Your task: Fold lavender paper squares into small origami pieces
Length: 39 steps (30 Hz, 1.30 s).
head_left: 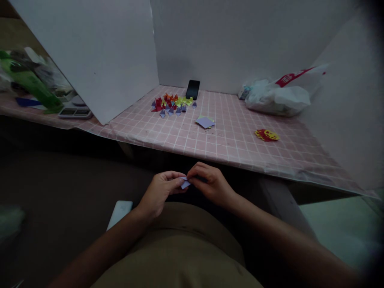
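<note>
A small folded piece of purple paper (185,184) is held in front of my lap, below the table's front edge. My left hand (162,190) pinches it from the left between thumb and fingers. From the right, my right hand (210,182) grips its upper right corner with thumb and forefinger. On the pink checked table (228,140) lies a short stack of square paper (205,122), purple on top. Behind it to the left sits a cluster of small folded paper figures (171,105) in red, orange, yellow and purple.
A dark phone (193,89) leans near the back panel. Red and yellow cut-out pieces (267,135) lie at right, before a white plastic bag (279,98). White panels surround the table. At left are a scale (75,113) and green bottle (33,84); a white device (120,212) lies beside my lap.
</note>
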Available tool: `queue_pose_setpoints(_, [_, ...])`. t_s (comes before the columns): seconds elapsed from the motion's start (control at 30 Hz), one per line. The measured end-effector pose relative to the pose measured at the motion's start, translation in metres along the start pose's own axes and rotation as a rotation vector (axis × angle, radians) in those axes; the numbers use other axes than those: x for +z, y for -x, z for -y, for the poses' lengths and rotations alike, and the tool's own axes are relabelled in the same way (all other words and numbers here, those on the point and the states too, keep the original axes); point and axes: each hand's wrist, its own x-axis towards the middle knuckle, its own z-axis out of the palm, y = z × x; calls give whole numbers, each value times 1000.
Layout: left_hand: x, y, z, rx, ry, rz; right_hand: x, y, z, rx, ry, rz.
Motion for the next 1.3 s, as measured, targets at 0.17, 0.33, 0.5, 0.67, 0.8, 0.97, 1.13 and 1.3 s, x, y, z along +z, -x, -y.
queue_pose_setpoints(0.17, [0, 0, -3, 5, 5, -17, -2, 0, 0, -31, 52, 20])
queue_pose_setpoints(0.33, [3, 1, -5, 26, -35, -46, 0, -1, 1, -31, 53, -4])
queue_pose_setpoints(0.5, [4, 0, -5, 38, -73, -83, 3, -1, 0, 40, -35, -28])
queue_pose_setpoints(0.67, [3, -1, -5, 42, -65, -100, 2, -2, 0, 257, -178, -40])
queue_pose_setpoints(0.8, [3, -1, -5, 44, -78, -100, 1, -3, 2, 368, -232, -4])
queue_pose_setpoints(0.97, [5, -1, -5, 36, -97, -81, 2, -4, 4, 410, -269, -1])
queue_pose_setpoints(1.13, [5, -1, -4, 31, -104, -37, 4, -4, 3, 414, -285, -13])
queue_pose_setpoints(1.3, [3, 0, -3, 31, -123, -19, 4, -3, 3, 411, -270, -9])
